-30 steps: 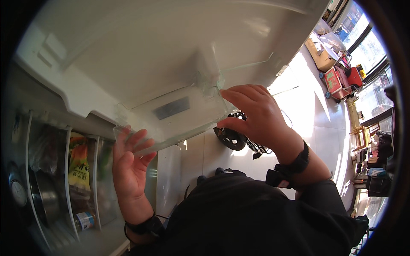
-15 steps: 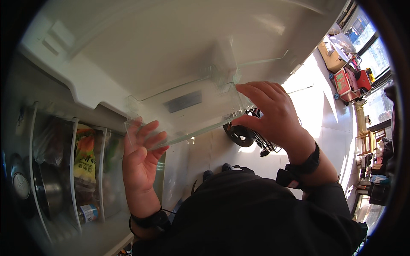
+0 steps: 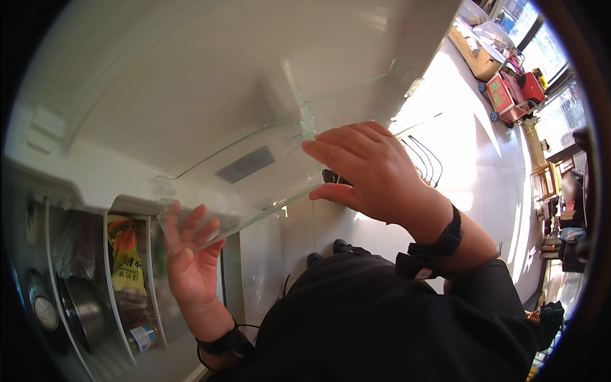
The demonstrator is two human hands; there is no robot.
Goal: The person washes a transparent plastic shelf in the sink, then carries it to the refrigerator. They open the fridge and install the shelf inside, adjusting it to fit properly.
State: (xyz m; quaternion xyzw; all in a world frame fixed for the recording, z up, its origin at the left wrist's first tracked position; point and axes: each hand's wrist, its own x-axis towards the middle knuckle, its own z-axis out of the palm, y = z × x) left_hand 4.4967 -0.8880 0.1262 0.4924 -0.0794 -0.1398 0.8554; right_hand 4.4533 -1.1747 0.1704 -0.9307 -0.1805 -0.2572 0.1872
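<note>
A clear plastic refrigerator door bin (image 3: 277,207) is between my two hands, against the white inner side of the open door (image 3: 210,76). At its left end, my left hand (image 3: 196,277) has its thumb and fingers around the lower corner; some fingers show through the clear wall. My right hand (image 3: 388,175) grips the right end, fingers over the top and thumb below. A grey rectangular patch (image 3: 245,164) shows through or on the bin. I cannot tell whether the bin is seated on the door.
Left are refrigerator shelves (image 3: 113,299) holding a yellow-and-orange bag (image 3: 127,267), a metal pot (image 3: 83,312) and a labelled jar (image 3: 144,337). Pale tiled floor (image 3: 445,146) lies right, with a red cart (image 3: 506,99) and a cardboard box (image 3: 477,54) beyond. Black cables (image 3: 426,159) are behind my right hand.
In the picture, the door, the bin and both hands have shifted left, and the left hand sits slightly lower. Both hands keep their hold on the bin.
</note>
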